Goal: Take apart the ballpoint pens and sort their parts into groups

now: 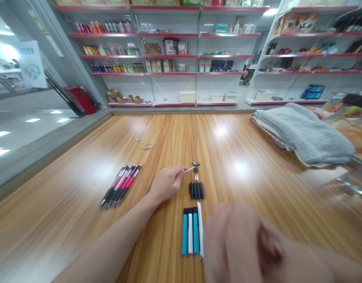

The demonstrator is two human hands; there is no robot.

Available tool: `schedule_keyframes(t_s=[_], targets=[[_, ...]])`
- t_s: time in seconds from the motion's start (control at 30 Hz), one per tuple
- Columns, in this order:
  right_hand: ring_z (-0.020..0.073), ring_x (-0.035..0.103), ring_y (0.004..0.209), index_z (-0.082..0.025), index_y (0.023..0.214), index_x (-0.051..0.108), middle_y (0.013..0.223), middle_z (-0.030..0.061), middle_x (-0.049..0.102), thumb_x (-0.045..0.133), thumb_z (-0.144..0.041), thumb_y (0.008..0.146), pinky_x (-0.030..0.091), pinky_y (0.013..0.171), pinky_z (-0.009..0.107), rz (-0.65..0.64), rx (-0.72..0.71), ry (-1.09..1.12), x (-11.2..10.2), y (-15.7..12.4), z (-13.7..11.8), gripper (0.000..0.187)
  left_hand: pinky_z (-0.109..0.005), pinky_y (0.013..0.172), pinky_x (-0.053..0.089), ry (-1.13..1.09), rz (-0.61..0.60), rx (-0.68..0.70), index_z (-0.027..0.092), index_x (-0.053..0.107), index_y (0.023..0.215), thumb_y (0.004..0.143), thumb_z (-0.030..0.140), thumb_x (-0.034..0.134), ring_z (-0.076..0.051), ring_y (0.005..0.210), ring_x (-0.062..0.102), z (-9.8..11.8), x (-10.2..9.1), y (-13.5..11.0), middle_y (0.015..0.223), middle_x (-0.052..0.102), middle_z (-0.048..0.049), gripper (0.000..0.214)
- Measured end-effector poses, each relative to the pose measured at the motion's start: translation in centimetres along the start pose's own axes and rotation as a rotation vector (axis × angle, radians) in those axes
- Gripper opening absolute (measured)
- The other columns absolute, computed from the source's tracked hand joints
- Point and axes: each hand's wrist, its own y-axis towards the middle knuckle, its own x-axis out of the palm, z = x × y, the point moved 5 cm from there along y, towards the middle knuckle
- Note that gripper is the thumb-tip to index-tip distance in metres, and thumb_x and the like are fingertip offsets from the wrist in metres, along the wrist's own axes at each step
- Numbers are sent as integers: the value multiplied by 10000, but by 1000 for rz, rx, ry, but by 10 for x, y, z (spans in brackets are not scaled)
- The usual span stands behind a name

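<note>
Between thumb and fingertips, my left hand (pixel 167 182) pinches a thin white pen refill (pixel 189 169). Its tip points right, towards small dark parts (pixel 195 169) and a dark little heap (pixel 195 163). Small white pieces (pixel 196 177) lie just below those, then a row of black pen grips (pixel 196 190). Closer to me are blue and white pen barrels (pixel 190 232) with black ends, and beside them white refills (pixel 200 228). My right hand (pixel 239 239), near and smeared by motion, partly covers the refills' right side. Its fingers look curled, but what they hold is unclear.
Several pens (pixel 121 186), red and blue with black grips, lie together at left. A small ring-like loop (pixel 147 146) and a tiny metallic piece (pixel 138 139) rest farther back. Folded cloths (pixel 304 131) and a clear container (pixel 356 181) are at right. Stocked shelves (pixel 169 55) stand beyond the table.
</note>
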Motion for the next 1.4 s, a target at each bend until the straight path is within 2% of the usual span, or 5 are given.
schedule_keyframes(t_s=[0.2,0.27,0.67,0.87,1.4], targets=[[54,339,408,-161,1004,531,542,-81,391,463,-217,879,302,394,160,127,1366,960,84,-103,55,152,-223,607,383,-42,77,35,175,559,719,954,284,372,-117,626,539,6,-8,-2,664,589,-5,319],[69,467,510,-153,1030,552,625,-39,520,595,-238,808,395,496,182,80,1534,1147,104,-121,47,241,-214,569,354,-49,78,67,175,523,698,953,286,375,-102,570,499,9,-9,-3,616,539,9,315],[106,583,505,-118,829,660,721,65,681,662,-370,785,433,412,204,110,1563,1392,96,-108,52,256,-210,577,351,-68,8,218,170,536,780,942,245,401,-94,583,468,16,-5,-6,645,508,14,223],[127,619,616,-86,879,694,834,119,700,679,-371,751,465,451,192,-319,1439,1892,101,-100,38,313,-207,647,400,-74,17,380,183,608,896,932,201,404,-107,722,524,18,-1,-9,793,558,-31,208],[135,646,546,-137,728,629,618,5,662,600,-223,670,517,522,212,-1521,1185,1506,60,-102,1,107,-228,738,468,-75,41,235,203,552,1058,936,279,451,-118,825,625,18,0,-8,894,660,-23,175]])
